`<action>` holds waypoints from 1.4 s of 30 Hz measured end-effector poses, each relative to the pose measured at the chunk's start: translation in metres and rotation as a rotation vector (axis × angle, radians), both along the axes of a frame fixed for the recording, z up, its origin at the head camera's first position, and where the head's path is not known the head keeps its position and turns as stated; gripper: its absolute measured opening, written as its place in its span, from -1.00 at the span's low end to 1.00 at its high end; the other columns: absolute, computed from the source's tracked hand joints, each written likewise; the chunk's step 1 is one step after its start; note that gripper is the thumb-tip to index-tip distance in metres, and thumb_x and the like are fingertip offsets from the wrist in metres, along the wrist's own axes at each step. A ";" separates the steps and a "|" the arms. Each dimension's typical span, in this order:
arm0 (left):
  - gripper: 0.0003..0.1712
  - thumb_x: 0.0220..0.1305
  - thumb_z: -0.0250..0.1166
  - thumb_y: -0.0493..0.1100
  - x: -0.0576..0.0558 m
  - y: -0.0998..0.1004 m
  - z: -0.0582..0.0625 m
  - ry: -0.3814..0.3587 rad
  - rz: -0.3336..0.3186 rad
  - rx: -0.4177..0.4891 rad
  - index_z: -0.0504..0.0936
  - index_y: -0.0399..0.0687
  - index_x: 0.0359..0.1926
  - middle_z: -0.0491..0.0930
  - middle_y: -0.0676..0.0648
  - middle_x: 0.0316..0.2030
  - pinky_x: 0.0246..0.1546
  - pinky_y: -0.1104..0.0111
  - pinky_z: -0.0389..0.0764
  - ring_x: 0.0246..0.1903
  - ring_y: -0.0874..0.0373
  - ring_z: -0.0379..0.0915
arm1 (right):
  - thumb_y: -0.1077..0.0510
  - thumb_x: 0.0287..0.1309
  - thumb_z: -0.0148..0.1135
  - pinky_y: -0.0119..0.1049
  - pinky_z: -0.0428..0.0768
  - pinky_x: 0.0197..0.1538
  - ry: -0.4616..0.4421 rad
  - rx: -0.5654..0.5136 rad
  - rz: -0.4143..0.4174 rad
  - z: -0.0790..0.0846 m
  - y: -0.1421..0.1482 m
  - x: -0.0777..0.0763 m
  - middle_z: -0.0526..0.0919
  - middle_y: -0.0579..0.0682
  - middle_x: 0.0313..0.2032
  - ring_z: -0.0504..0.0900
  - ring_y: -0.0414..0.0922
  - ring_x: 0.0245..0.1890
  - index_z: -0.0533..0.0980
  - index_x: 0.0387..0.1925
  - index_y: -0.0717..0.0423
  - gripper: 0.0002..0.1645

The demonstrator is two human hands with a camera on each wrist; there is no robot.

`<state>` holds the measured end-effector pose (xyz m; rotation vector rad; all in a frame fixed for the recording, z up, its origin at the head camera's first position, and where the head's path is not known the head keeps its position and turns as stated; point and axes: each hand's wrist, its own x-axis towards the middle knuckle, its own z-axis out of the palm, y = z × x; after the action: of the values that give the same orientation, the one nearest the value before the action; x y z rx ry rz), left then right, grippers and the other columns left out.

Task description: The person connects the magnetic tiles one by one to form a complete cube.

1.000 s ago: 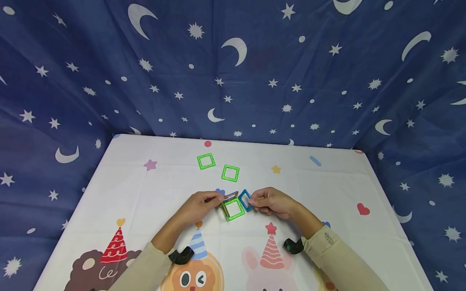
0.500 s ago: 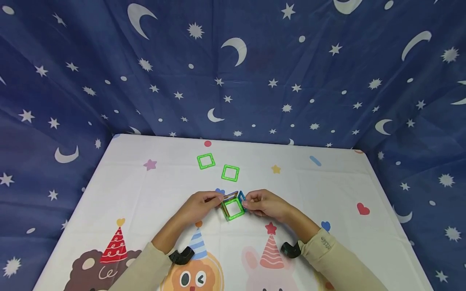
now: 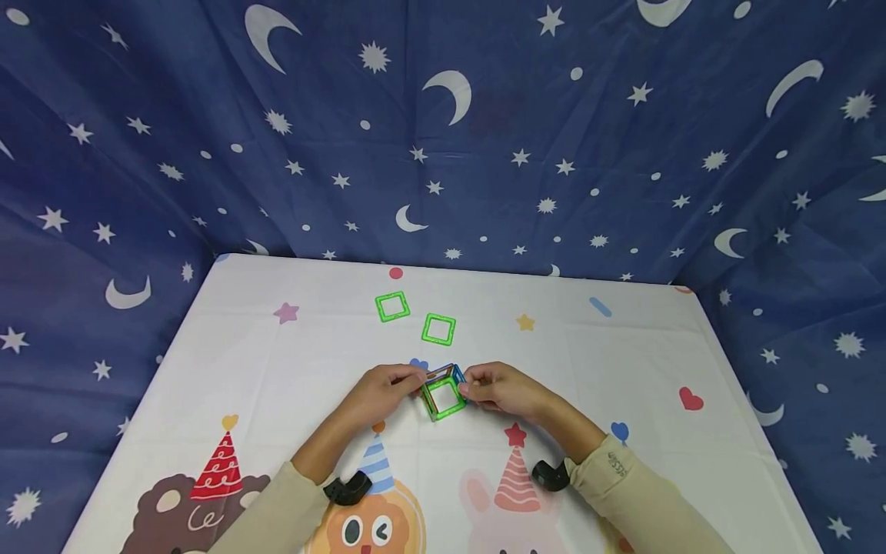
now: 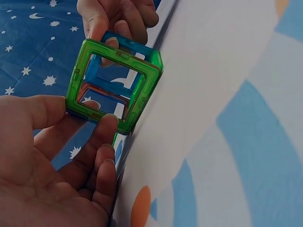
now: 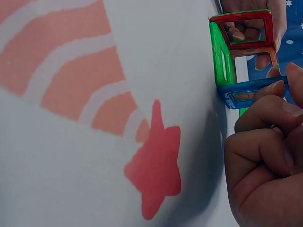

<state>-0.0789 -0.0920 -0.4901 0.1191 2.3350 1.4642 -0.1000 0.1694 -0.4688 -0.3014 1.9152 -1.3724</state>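
A small open box of square magnetic tiles stands before me, with a green tile [image 3: 450,413] at its bottom. In the right wrist view, a red tile [image 5: 251,46], an orange tile [image 5: 273,56] and a blue tile [image 5: 246,86] rise from it as sides. My left hand [image 3: 384,391] pinches the box at its far left corner; its thumb and fingertips show on the frame in the left wrist view. On the right, my right hand [image 3: 508,388] pinches the blue tile between thumb and index finger, its other fingers curled.
Two loose green tiles [image 3: 396,318] [image 3: 436,342] lie flat beyond the box on the white printed tablecloth [image 3: 588,354]. A dark blue curtain [image 3: 484,192] with moons and stars hangs behind the table and along both sides.
My right hand has moved left with the blue tile, which now stands against the box's right side; earlier it was tilted and apart. The left hand has stayed in place.
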 end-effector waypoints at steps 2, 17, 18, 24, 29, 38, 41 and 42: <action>-0.75 0.46 0.25 0.02 0.000 0.000 0.001 -0.002 0.003 0.005 0.79 0.20 0.01 0.73 0.13 -0.06 0.21 0.13 0.49 0.05 0.18 0.53 | 0.08 0.43 0.21 -0.40 0.19 -0.51 -0.004 -0.003 -0.003 0.000 0.000 0.000 0.29 -0.13 -0.57 0.20 -0.20 -0.61 0.42 -0.29 0.45 -0.58; -0.74 0.47 0.23 0.08 -0.001 -0.002 -0.001 -0.010 -0.014 -0.009 0.78 0.25 0.01 0.72 0.15 -0.12 0.17 0.17 0.49 -0.01 0.20 0.53 | -0.01 0.37 0.30 -0.41 0.25 -0.47 0.002 0.016 -0.008 -0.006 0.003 0.001 0.36 -0.14 -0.55 0.26 -0.19 -0.57 0.52 -0.22 0.35 -0.57; -0.74 0.47 0.23 0.08 -0.001 -0.002 -0.001 -0.007 -0.019 -0.010 0.78 0.25 0.01 0.72 0.16 -0.13 0.15 0.18 0.49 -0.02 0.21 0.53 | 0.00 0.36 0.32 -0.41 0.27 -0.46 0.006 0.015 -0.011 -0.007 0.005 0.002 0.39 -0.13 -0.52 0.28 -0.19 -0.55 0.54 -0.21 0.32 -0.60; -0.74 0.46 0.24 0.09 -0.002 -0.001 0.000 0.007 -0.023 -0.019 0.78 0.25 0.00 0.71 0.17 -0.18 0.13 0.19 0.50 -0.07 0.22 0.53 | 0.15 0.22 0.44 -0.46 0.34 -0.42 0.012 -0.051 -0.031 -0.009 0.013 -0.001 0.52 -0.11 -0.41 0.37 -0.23 -0.45 0.60 -0.13 0.21 -0.73; -0.74 0.45 0.25 0.13 -0.001 -0.003 0.000 0.015 -0.051 -0.013 0.79 0.24 -0.04 0.71 0.17 -0.19 0.08 0.23 0.52 -0.10 0.23 0.54 | 0.16 0.23 0.43 -0.45 0.26 -0.51 -0.011 -0.082 -0.037 -0.013 0.016 -0.006 0.54 -0.12 -0.45 0.30 -0.25 -0.56 0.63 -0.08 0.27 -0.70; -0.77 0.45 0.26 0.12 -0.004 -0.007 0.001 0.008 -0.128 0.011 0.76 0.22 -0.09 0.69 0.14 -0.28 -0.02 0.25 0.50 -0.19 0.18 0.54 | 0.02 0.32 0.37 -0.42 0.21 -0.57 -0.012 -0.044 -0.160 -0.019 0.014 -0.012 0.51 -0.07 -0.46 0.27 -0.19 -0.62 0.67 0.07 0.16 -0.61; -0.69 0.44 0.28 0.11 -0.004 -0.006 0.002 0.009 -0.114 0.025 0.67 0.20 0.10 0.66 0.12 -0.29 -0.12 0.29 0.49 -0.25 0.18 0.52 | 0.02 0.39 0.30 -0.42 0.22 -0.56 -0.025 -0.079 -0.166 -0.018 0.014 -0.013 0.49 -0.06 -0.44 0.28 -0.19 -0.60 0.62 0.13 0.22 -0.57; -0.63 0.43 0.29 0.11 -0.005 -0.006 0.002 0.007 -0.108 0.026 0.62 0.23 0.19 0.65 0.11 -0.30 -0.16 0.31 0.48 -0.28 0.18 0.51 | 0.02 0.40 0.28 -0.42 0.22 -0.56 -0.028 -0.089 -0.166 -0.018 0.014 -0.013 0.48 -0.05 -0.45 0.28 -0.19 -0.60 0.61 0.13 0.23 -0.56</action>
<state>-0.0834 -0.0982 -0.4885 0.2545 2.2782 1.4435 -0.1132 0.1833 -0.4872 -0.1685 1.8945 -1.5645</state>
